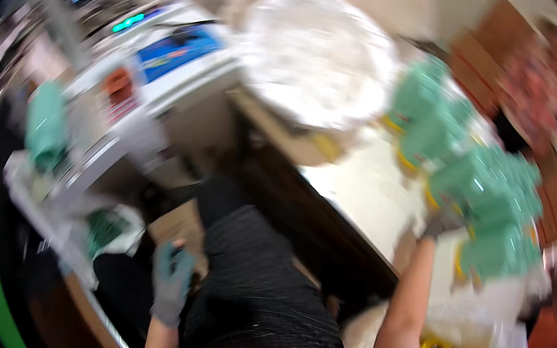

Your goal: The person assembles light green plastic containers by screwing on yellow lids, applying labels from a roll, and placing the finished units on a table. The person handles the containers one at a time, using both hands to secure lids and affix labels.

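Green containers (503, 195), on white table (363, 182), right hand (448, 221) beside them, grip blurred, cannot tell

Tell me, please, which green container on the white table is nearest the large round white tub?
The topmost green container in the picture, just right of the tub; the other containers stand lower, closer to the right hand.

"What's catching the light?"
"The green containers (497, 190) are gleaming like glossy plastic, and the white liner (375, 56) is looking like shiny, wrinkled plastic."
"And the tabletop (356, 178)?"
"It's looking smooth."
"The gloves (169, 294)?"
"They're looking like matt cloth, as are the dark clothes (255, 263); the brown boxes (473, 72) are showing dull cardboard."
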